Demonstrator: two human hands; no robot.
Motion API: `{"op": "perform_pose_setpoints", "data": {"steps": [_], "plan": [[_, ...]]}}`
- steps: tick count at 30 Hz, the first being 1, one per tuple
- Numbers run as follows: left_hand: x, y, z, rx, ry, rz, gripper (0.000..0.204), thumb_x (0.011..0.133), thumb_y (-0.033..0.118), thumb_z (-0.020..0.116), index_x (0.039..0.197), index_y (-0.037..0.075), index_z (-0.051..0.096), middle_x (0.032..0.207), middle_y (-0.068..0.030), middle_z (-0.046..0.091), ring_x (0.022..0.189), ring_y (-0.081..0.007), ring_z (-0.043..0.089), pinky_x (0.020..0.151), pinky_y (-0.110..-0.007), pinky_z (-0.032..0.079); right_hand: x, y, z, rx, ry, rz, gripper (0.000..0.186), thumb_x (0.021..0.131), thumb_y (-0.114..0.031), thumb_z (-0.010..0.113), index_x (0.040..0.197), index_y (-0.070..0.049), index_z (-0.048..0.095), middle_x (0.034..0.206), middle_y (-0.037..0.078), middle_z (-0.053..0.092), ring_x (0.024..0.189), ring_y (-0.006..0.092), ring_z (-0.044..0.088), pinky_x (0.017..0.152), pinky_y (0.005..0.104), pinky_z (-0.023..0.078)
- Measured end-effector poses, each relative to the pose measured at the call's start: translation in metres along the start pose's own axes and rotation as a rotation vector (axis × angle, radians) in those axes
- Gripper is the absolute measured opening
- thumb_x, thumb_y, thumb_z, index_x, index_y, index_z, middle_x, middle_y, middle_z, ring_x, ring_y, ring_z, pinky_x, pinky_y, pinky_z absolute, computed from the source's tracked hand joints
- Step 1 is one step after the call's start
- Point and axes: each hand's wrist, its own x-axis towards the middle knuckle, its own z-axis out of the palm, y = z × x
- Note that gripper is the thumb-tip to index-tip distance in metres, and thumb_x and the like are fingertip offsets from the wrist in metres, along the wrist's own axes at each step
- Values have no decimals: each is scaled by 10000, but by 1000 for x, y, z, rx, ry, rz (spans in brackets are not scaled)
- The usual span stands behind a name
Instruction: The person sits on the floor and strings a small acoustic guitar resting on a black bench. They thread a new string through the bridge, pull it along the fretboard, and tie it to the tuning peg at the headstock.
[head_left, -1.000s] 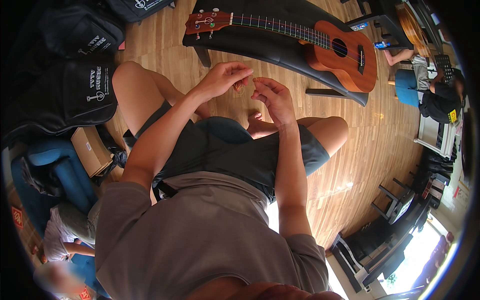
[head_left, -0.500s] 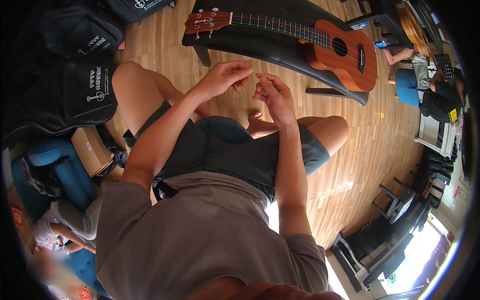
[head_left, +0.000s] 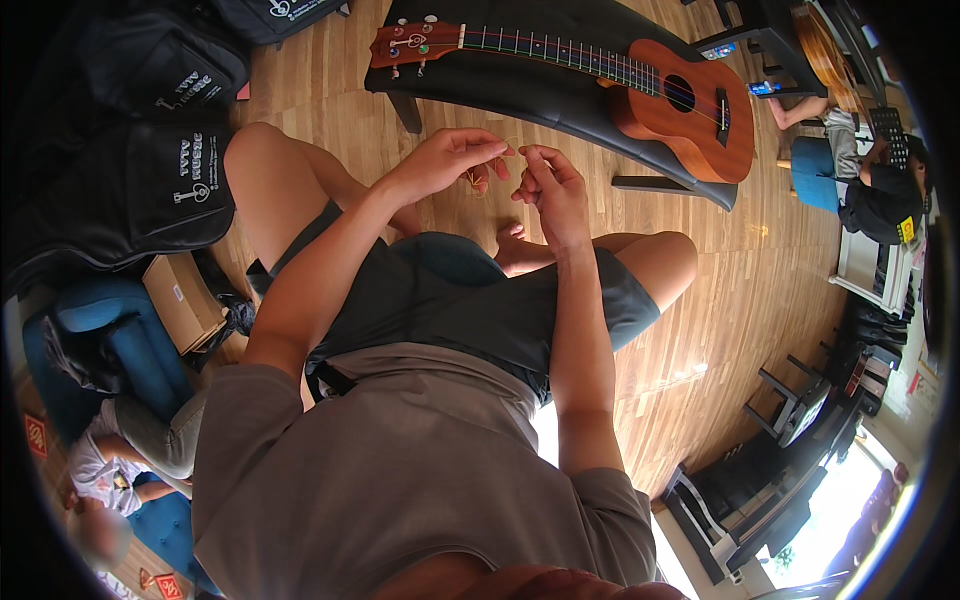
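My left hand (head_left: 448, 166) is closed in a pinch on a thin orange-yellow string (head_left: 479, 189), a small loose loop of which hangs beneath the fingers. My right hand (head_left: 554, 198) pinches at the same string close by, fingertips facing the left hand's across a small gap. Both hands are in the air above my crossed legs. Beyond them a wooden ukulele (head_left: 687, 135) with colored strings and tuners lies on a black padded bench (head_left: 520, 90).
Black gig bags (head_left: 110, 190), a cardboard box (head_left: 175, 300) and a blue sofa (head_left: 115, 310) are at left, with a seated person (head_left: 120, 470). At right another person (head_left: 875, 200) sits beside a blue stool (head_left: 812, 172), a guitar (head_left: 832, 55) and black furniture (head_left: 790, 395).
My right hand has risen slightly and my left has shifted slightly right and down, bringing the fingertips closer. The person at lower left has shifted their body and arm.
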Motion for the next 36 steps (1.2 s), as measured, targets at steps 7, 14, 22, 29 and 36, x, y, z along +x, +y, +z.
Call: {"op": "perform_pose_setpoints", "data": {"steps": [7, 14, 22, 29, 36], "plan": [[1, 0, 0, 15, -4, 11, 327, 1051, 297, 542, 1185, 12, 631, 985, -76, 732, 668, -86, 617, 659, -240, 483, -1, -5, -2, 72, -34, 29, 279, 1005, -210, 635, 1160, 22, 642, 721, -15, 527, 669, 64, 496, 657, 272, 519], [1, 1, 0, -26, 101, 24, 316, 1029, 286, 584, 1195, 18, 609, 1015, -75, 735, 655, -78, 575, 643, -241, 480, 0, -1, -4, -52, -64, -30, 265, 932, -113, 712, 1135, 49, 661, 973, 91, 712, 877, 133, 662, 803, 278, 541], [2, -1, -3, 78, 100, -4, 340, 970, 269, 679, 1205, 25, 656, 1042, -47, 737, 713, -73, 583, 657, -231, 466, 5, 8, -10, -18, 26, -139, 229, 933, -101, 712, 1115, 30, 670, 963, 87, 704, 893, 152, 681, 825, 290, 557], [3, -4, -3, 131, 76, 31, 335, 954, 255, 705, 1186, 15, 691, 1045, -24, 724, 923, -66, 625, 758, -218, 466, 2, 0, -4, 110, 46, -40, 234, 919, -93, 730, 1115, 24, 681, 817, 20, 641, 658, 89, 577, 698, 270, 565], [3, 0, -1, 229, 88, -26, 310, 936, 280, 726, 1134, 42, 734, 1011, -10, 725, 928, -61, 614, 822, -228, 469, -2, -4, -3, 10, 68, -13, 242, 919, -135, 744, 1098, 23, 708, 754, -18, 596, 617, 58, 514, 615, 237, 479]]}}
